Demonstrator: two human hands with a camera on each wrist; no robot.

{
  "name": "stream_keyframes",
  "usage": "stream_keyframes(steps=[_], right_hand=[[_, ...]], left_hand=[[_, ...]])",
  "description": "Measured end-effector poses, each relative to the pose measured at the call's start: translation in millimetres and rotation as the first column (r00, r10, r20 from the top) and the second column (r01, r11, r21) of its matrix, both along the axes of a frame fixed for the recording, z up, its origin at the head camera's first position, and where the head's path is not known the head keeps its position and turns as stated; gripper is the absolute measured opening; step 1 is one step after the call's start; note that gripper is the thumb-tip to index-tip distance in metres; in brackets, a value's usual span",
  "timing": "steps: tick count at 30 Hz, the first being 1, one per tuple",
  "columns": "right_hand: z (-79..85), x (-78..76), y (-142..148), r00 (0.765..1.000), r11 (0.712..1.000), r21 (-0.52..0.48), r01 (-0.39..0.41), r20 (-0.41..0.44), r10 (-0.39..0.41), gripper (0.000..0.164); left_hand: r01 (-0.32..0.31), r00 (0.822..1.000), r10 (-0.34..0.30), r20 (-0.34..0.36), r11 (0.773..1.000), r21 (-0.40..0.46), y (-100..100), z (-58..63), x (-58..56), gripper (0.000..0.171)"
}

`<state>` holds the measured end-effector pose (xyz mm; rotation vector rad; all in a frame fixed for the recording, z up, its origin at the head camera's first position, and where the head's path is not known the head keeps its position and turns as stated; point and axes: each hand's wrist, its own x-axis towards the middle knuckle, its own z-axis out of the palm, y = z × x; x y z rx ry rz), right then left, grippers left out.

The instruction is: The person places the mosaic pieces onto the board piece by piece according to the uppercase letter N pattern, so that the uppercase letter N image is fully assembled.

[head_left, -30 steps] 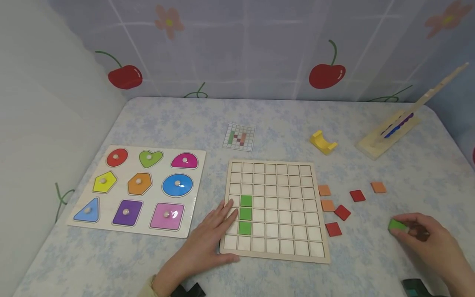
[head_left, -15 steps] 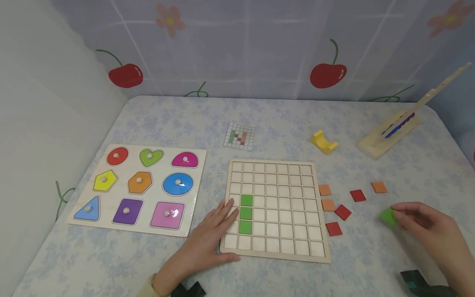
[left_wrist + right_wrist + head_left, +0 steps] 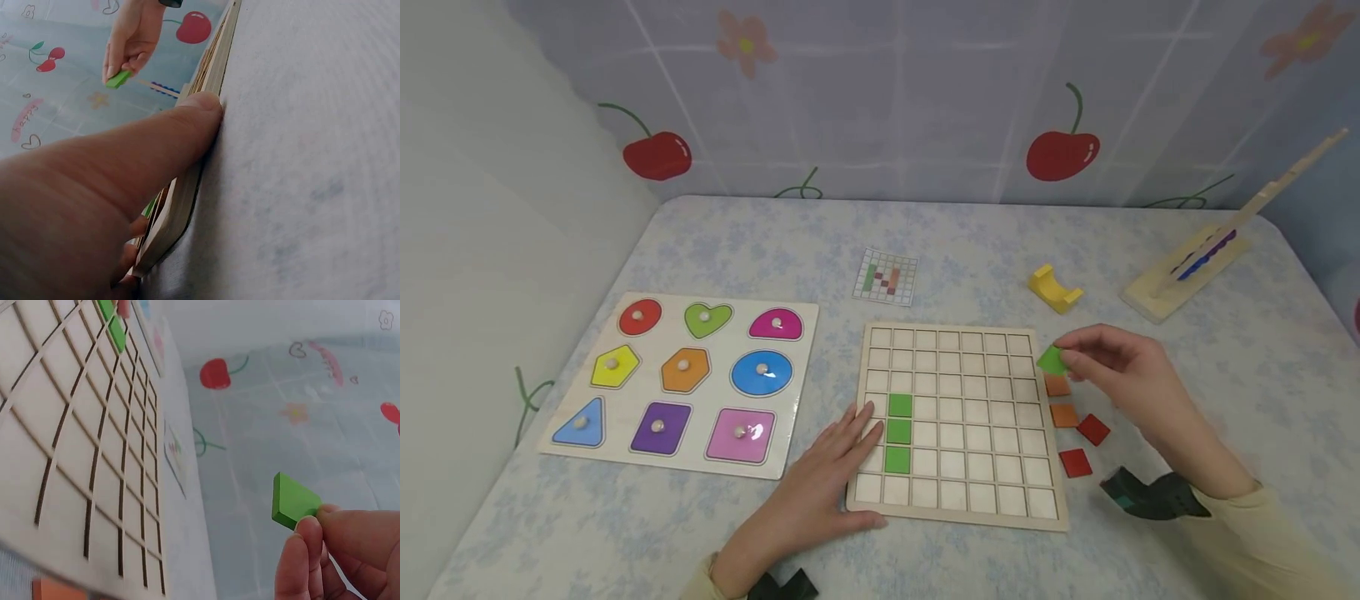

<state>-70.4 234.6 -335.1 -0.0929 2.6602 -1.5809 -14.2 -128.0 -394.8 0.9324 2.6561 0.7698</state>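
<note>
A wooden grid board (image 3: 964, 425) lies on the table, with several green square tiles (image 3: 898, 432) in a column in its second column from the left. My left hand (image 3: 820, 479) rests at the board's lower left corner, its fingers over the left edge and its thumb along the front edge. Between thumb and fingertips my right hand (image 3: 1123, 375) pinches a green square tile (image 3: 294, 501), raised near the board's upper right edge. Right of the board lie orange tiles (image 3: 1063, 416) and red tiles (image 3: 1093, 430), some hidden behind the right hand.
A small pattern card (image 3: 886, 277) lies behind the board. To the left is a knobbed shape puzzle (image 3: 681, 383). A yellow curved block (image 3: 1054, 288) and a wooden stand with a slanted stick (image 3: 1183, 267) are at the back right.
My right hand has lifted the green tile and carried it left and away from me, from the table's right side to the board's right edge. The left hand has stayed put.
</note>
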Motion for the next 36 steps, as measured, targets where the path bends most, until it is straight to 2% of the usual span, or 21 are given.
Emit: stream_keyframes(steps=[3,6,12,14,19,26,36], right_hand=[[-3.5,-12.3,-23.8,0.996,0.992,-0.093,-0.087,0.012,0.089,0.023],[-10.7,-23.0,-49.7,0.985,0.977,-0.14,-0.163,0.041,0.17,0.021],[-28.9,-37.8,-94.8,0.956,0.947,-0.201,-0.252,0.101,0.276,0.015],[-32.7,-42.2,-106.4,0.952,0.945,-0.184,-0.27,0.095,0.29,0.013],[-40.5,-51.6,-123.5,0.952,0.952,-0.058,-0.299,0.051,0.302,0.007],[-42.2,-52.6,-131.1,0.939,0.936,0.097,-0.338,-0.04,0.343,0.005],[-43.3,-52.1,-135.1,0.928,0.922,0.129,-0.366,-0.017,0.371,0.005]], left_hand=[[-0.001,1.0,0.001,-0.001,1.0,-0.002,0.0,0.2,-0.1,0.099],[-0.005,1.0,0.005,0.008,1.0,-0.009,0.3,0.4,-0.5,0.1],[-0.012,1.0,0.013,0.023,1.0,-0.019,0.4,-0.6,-0.9,0.099],[-0.012,1.0,0.012,0.019,1.0,-0.013,0.1,-1.3,-1.0,0.099],[-0.001,1.0,0.001,0.003,1.0,0.003,-0.3,-1.9,-1.3,0.099],[0.012,1.0,-0.012,-0.002,1.0,0.003,-0.1,-1.0,-1.3,0.1],[0.011,1.0,-0.011,0.001,1.0,-0.001,-0.4,0.4,-1.0,0.1]])
